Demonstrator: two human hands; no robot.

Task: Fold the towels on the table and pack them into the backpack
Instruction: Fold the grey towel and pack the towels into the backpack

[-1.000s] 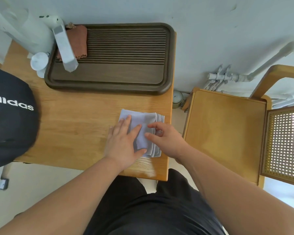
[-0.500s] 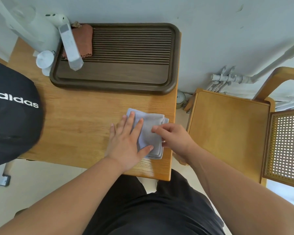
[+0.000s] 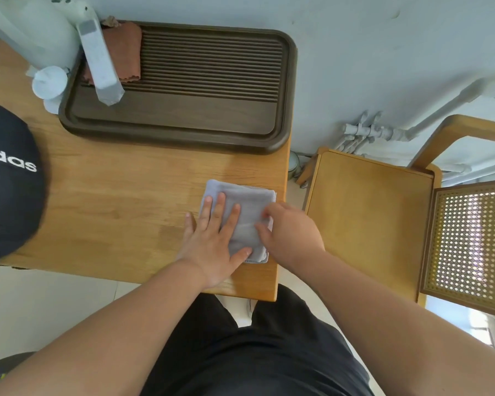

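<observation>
Nearest, the left grip (image 3: 212, 241) lies flat and spread, fingers straight. Palm and fingers press the left half of the grey towel (image 3: 250, 207), while the little finger rests on the bare wood. Just beside it, the right grip (image 3: 293, 231) has its fingers bent over the towel's right edge. Whether it pinches the layers or only pushes on them, I cannot tell.

A second ago the right-hand fingertips sat on the stacked, stepped layers at that edge, which were plain to see. Now the hand has closed in over them, and the left palm has slid further onto the cloth. That suggests the fold is made and is being squared and pressed flat — folding of this towel looks nearly finished.

The towel sits at the near right corner of the surface (image 3: 120, 195), a compact rectangle. Further back is a dark slatted tray (image 3: 286, 110) with a brown cloth (image 3: 126, 52) in its far left corner. The black backpack (image 3: 9, 181) waits at the left edge, well apart from the towel — packing is not yet begun.
</observation>
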